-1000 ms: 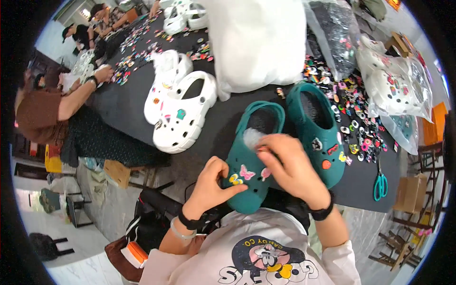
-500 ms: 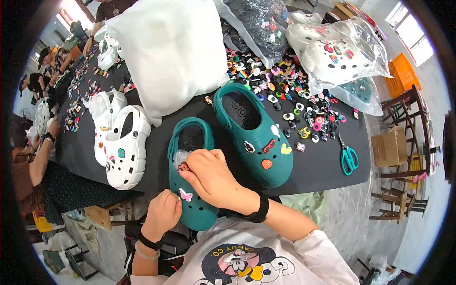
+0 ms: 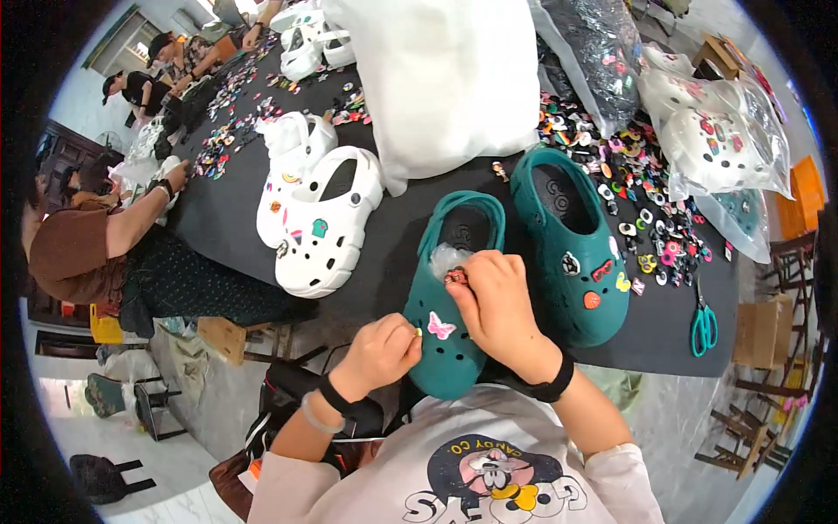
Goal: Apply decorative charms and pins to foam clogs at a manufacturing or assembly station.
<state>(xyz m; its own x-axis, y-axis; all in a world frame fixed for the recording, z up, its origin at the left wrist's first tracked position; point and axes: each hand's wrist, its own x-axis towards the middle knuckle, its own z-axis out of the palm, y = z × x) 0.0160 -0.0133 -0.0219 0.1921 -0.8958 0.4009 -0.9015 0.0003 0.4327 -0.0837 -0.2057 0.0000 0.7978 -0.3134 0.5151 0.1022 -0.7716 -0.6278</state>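
left hand (image 3: 381, 349): fingers clamped on green clog (image 3: 454, 297) toe at counter (image 3: 227, 218) lower edge | right hand (image 3: 497, 301): fingers pinching small charm (image 3: 456, 277) | bare counter centre-left

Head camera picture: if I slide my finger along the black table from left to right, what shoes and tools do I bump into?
White clog pair → teal clog under the hands → second teal clog → loose pile of colourful charms → teal scissors.
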